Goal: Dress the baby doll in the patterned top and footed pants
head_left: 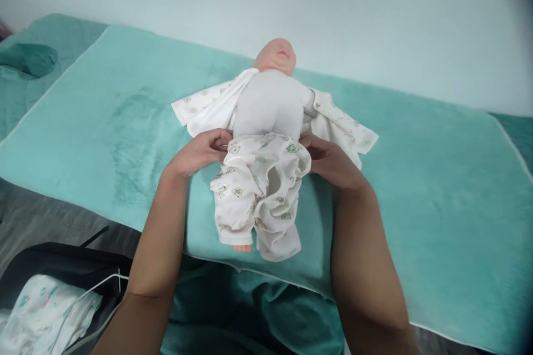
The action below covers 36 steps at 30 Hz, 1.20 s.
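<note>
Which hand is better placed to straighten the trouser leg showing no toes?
Probably the right hand, touching the trousers on that side; the left hand is on the side with visible toes.

No text, label, brand, number or sign can be read on anything that is shown here.

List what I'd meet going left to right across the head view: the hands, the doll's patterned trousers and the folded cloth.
Folded cloth → left hand → patterned trousers → right hand.
</note>
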Each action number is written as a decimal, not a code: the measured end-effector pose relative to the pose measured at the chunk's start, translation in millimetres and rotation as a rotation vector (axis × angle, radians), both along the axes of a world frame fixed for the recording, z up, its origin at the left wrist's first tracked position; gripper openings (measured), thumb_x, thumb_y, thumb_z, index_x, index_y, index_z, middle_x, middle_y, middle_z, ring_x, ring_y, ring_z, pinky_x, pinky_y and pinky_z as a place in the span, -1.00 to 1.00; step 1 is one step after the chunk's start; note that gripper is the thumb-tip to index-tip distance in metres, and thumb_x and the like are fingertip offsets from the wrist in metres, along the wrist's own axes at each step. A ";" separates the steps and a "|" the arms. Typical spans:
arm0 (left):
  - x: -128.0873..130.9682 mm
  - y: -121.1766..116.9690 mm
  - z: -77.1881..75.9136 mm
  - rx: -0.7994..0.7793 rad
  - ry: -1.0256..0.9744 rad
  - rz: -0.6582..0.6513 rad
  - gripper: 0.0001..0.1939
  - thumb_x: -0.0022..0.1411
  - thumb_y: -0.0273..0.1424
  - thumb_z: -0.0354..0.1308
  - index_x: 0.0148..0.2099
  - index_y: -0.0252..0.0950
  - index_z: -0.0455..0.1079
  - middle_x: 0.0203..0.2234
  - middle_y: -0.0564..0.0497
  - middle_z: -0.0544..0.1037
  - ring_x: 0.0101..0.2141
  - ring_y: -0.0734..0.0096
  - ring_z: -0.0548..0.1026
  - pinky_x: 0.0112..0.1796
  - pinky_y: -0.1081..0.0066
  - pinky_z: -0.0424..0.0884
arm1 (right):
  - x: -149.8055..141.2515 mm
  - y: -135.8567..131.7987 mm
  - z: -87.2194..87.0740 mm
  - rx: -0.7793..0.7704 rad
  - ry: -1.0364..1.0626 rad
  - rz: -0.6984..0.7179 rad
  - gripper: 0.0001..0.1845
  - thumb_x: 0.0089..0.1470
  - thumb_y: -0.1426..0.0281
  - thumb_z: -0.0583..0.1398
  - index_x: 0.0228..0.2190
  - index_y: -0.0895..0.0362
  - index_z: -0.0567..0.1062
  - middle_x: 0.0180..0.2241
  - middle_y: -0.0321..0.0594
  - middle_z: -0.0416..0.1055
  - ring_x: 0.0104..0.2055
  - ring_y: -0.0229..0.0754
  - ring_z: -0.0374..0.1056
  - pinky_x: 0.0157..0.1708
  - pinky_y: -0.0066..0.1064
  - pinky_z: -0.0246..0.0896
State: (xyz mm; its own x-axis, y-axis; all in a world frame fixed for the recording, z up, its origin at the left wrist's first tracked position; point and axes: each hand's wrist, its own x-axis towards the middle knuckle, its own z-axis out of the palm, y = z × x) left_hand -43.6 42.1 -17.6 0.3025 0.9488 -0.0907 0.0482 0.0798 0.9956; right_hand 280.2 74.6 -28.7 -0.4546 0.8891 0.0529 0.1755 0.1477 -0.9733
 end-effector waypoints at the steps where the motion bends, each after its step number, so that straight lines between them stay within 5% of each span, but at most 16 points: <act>1: 0.3 -0.2 -0.5 0.014 -0.004 0.008 -0.82 0.01 -0.46 0.35 -0.30 -0.28 0.44 -0.23 -0.01 0.55 -0.26 0.38 0.50 -0.25 0.38 0.42 | -0.7 -0.7 -0.7 0.053 -0.002 -0.031 -0.57 -0.18 0.05 0.53 -0.38 0.03 0.57 -0.09 -0.15 0.46 -0.02 -0.01 0.42 0.02 -0.12 0.41; 6: 3.1 1.1 -9.6 0.090 -0.090 0.096 -0.80 0.03 -0.45 0.36 -0.30 -0.27 0.40 0.10 -0.10 0.52 0.02 0.16 0.53 -0.04 0.25 0.46 | -11.3 -2.3 -8.5 0.233 0.074 -0.208 -0.57 -0.10 0.05 0.49 -0.48 0.04 0.45 -0.09 -0.14 0.43 0.01 -0.01 0.41 0.05 -0.11 0.37; 9: 7.2 2.9 -15.2 0.134 -0.126 0.150 -0.77 0.06 -0.41 0.37 -0.29 -0.23 0.35 0.04 -0.07 0.56 0.08 0.12 0.51 -0.02 0.23 0.47 | -21.2 0.0 -14.0 0.286 0.136 -0.332 -0.57 0.02 0.08 0.41 -0.48 0.05 0.34 -0.13 -0.15 0.47 -0.04 -0.04 0.44 0.01 -0.11 0.38; 13: 17.4 10.3 -19.2 0.171 -0.135 0.248 -0.74 0.12 -0.36 0.32 -0.28 -0.18 0.25 -0.11 0.01 0.58 -0.10 0.29 0.53 -0.13 0.31 0.47 | -32.1 7.7 -18.3 0.287 0.157 -0.455 -0.60 0.14 0.11 0.29 -0.45 0.02 0.22 -0.18 -0.19 0.51 -0.08 -0.04 0.46 -0.10 -0.13 0.41; 19: 33.0 28.2 -25.5 0.213 -0.148 0.435 -0.74 0.15 -0.47 0.19 -0.29 -0.18 0.11 -0.30 0.08 0.50 -0.34 0.44 0.44 -0.32 0.42 0.35 | -39.6 17.5 -23.5 0.252 0.174 -0.432 -0.71 0.20 0.08 0.21 -0.34 -0.01 0.29 -0.25 -0.22 0.49 -0.17 -0.07 0.47 -0.21 -0.17 0.43; 23: 35.6 30.2 -31.1 0.148 -0.136 0.460 -0.81 0.18 -0.44 0.19 -0.17 -0.15 0.26 -0.33 0.09 0.48 -0.37 0.42 0.44 -0.31 0.39 0.39 | -36.9 19.7 -32.1 0.212 0.128 -0.442 -0.74 0.21 0.11 0.22 -0.22 -0.02 0.34 -0.22 -0.22 0.50 -0.17 -0.08 0.49 -0.22 -0.20 0.46; 27: 35.9 26.9 -29.4 0.057 -0.097 0.449 -0.66 0.22 -0.37 0.20 0.06 -0.15 0.44 -0.20 0.03 0.57 -0.15 0.26 0.55 -0.05 0.25 0.49 | -34.3 20.6 -36.2 0.155 0.128 -0.466 -0.67 0.15 0.14 0.29 -0.11 -0.03 0.40 -0.08 -0.17 0.53 -0.03 -0.05 0.50 -0.05 -0.15 0.47; 30: 37.5 26.0 -25.1 0.064 -0.125 0.369 -0.69 0.25 -0.33 0.20 0.04 -0.20 0.51 -0.08 -0.01 0.62 0.04 0.18 0.54 0.14 0.17 0.44 | -37.2 19.4 -31.7 0.169 0.158 -0.403 -0.57 0.15 0.09 0.31 -0.01 -0.03 0.44 0.01 -0.15 0.55 0.10 0.00 0.47 0.10 -0.03 0.43; 36: 46.7 34.6 -24.0 0.101 -0.214 0.369 -0.69 0.17 -0.43 0.21 -0.01 -0.24 0.52 -0.07 -0.03 0.64 0.08 0.13 0.56 0.13 0.12 0.48 | -43.5 22.1 -21.6 0.260 0.152 -0.423 -0.59 0.09 0.09 0.36 -0.06 -0.04 0.53 -0.04 -0.16 0.60 0.05 0.04 0.51 0.11 0.04 0.43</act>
